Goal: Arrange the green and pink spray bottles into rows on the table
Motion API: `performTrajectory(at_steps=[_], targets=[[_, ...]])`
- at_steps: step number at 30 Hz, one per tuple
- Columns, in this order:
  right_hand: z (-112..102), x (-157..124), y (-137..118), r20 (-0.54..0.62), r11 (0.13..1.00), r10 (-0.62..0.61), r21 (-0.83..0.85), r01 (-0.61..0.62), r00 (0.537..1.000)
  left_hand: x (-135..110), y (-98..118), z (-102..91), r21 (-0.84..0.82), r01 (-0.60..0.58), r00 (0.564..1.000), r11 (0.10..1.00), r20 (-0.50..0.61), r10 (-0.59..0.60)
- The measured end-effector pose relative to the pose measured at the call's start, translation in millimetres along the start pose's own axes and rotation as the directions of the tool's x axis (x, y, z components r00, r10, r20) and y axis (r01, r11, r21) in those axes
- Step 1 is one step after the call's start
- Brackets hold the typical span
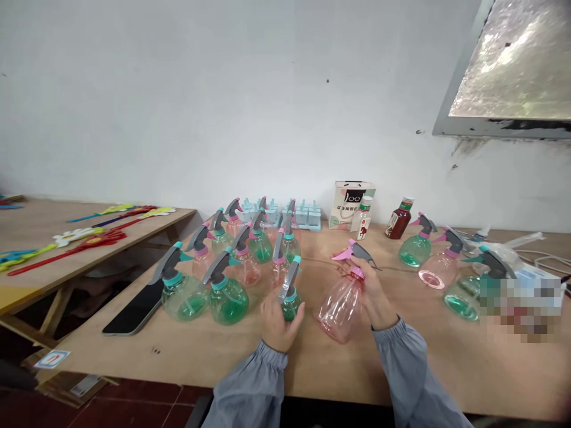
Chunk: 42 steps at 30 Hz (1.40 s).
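Grey sleeves [404, 351] reach in from the near edge over a wood-look table [330, 377], w/ a printed sticker [52, 359] at its near left corner. Left hand [279, 321] is around a small green btl [291, 308], thumb up on its right side, other fingers curled at its left & partly hidden; btl is approx. upright, teal/grey trigger head on top. Just right of it, right hand [373, 297] has a clear pink btl [339, 309] by the neck, palm on the right side, fingers bent behind the pink/grey trigger head [355, 252], exact finger spacing can't tell. Pink btl is tilted, head leaning right; can't tell if its base touches the table. Near left: dark phone [134, 312] lying flat, w/ two green spray btls [228, 302] standing to its right. Near right: pixelated patch [520, 309] hides some stuff, next to a white/blue box [542, 282]. A bit farther, right side: row of three sprayers, green [461, 297], pink [439, 270], green [414, 251]. Mid-left: tight cluster of pink & green sprayers [261, 246]. Far left: second table [27, 223] w/ colourful flower-shaped items [100, 239] on long stems. Far side, by the wall: pale blue rack [308, 215], then going right, a printed paper bag [338, 214], a clear btl w/ green/white cap [364, 209] in front of it, & a dark red btl [398, 223]. Farthest: pale wall [223, 107], plus framed window [517, 65] upper right.
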State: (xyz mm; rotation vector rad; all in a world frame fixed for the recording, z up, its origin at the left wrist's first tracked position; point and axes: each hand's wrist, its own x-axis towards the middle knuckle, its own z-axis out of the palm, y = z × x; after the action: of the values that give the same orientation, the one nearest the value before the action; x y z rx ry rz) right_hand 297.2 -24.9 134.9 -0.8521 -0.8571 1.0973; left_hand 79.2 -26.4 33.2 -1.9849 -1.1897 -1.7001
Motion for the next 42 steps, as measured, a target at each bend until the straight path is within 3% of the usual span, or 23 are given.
performTrajectory(at_steps=[6, 10, 14, 21, 26, 31, 34, 37, 42], targets=[[-9, 9, 7, -0.228, 0.997, -0.071, -0.047, 0.061, 0.971, -2, -1, 1.9, 0.013, 0.01, 1.0, 1.0, -0.015, -0.01], [-10, 7, 1, -0.197, 0.999, -0.041, -0.035, 0.035, 0.98, -1, 0, 1.0, 0.004, 0.009, 1.0, 1.0, -0.016, -0.009], [-6, 4, -4, -0.258, 0.995, -0.095, -0.033, 0.089, 0.961, 1, 0, -0.6, -0.003, -0.002, 1.0, 1.0, 0.007, 0.002], [-6, -1, -5, -0.235, 0.969, -0.156, -0.224, 0.103, 0.959, -1, -1, 0.2, -0.018, 0.0, 1.0, 1.0, -0.007, 0.0], [-5, -12, -6, -0.24, 0.876, -0.333, -0.437, 0.205, 0.912, 1, -1, -1.7, -0.004, -0.04, 0.999, 0.999, 0.006, 0.04], [-28, -13, -17, -0.152, 0.673, -0.574, -0.646, 0.359, 0.804, 0, -1, -1.4, 0.001, -0.029, 0.999, 1.0, -0.019, 0.03], [-47, -13, -21, -0.154, 0.578, -0.622, -0.752, 0.317, 0.768, 0, 0, -1.7, -0.011, -0.043, 0.999, 0.999, -0.025, 0.043], [-63, -12, -20, -0.155, 0.54, -0.61, -0.799, 0.265, 0.777, 1, 1, -2.6, -0.025, -0.049, 0.998, 0.999, -0.03, 0.048], [-85, -4, 3, -0.125, 0.445, -0.641, -0.864, 0.234, 0.757, -1, 0, -1.6, -0.053, -0.029, 0.999, 0.998, -0.044, 0.027]])
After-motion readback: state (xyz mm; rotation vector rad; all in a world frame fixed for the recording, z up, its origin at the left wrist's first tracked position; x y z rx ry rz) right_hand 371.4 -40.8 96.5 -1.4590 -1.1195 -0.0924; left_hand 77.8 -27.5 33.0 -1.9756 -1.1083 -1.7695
